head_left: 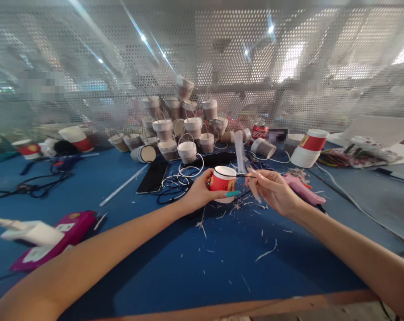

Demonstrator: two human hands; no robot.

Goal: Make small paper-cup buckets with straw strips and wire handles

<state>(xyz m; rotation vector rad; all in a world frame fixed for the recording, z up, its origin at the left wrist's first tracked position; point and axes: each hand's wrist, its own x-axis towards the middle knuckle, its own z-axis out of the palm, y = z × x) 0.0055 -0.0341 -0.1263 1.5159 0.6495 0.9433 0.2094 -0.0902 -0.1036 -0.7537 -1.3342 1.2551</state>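
My left hand (202,189) is closed around a red and white paper cup (223,182), its thumb across the front. The cup is upright, its white rim facing up. A thin black cord (244,175) runs along the cup just under the rim and out to the right. There my right hand (270,189) pinches the cord between thumb and fingers. More black cord lies coiled behind my left hand, beside a loop of white cord (191,167). A pink glue gun (302,188) rests on the table right of my right hand.
Behind the hands stands a pile of small cups with wire handles (192,127). Glue sticks (238,151), a phone (152,177) and stacked cups (309,148) lie around. A purple power strip (59,240) sits near my left forearm. White scraps litter the blue table (222,267).
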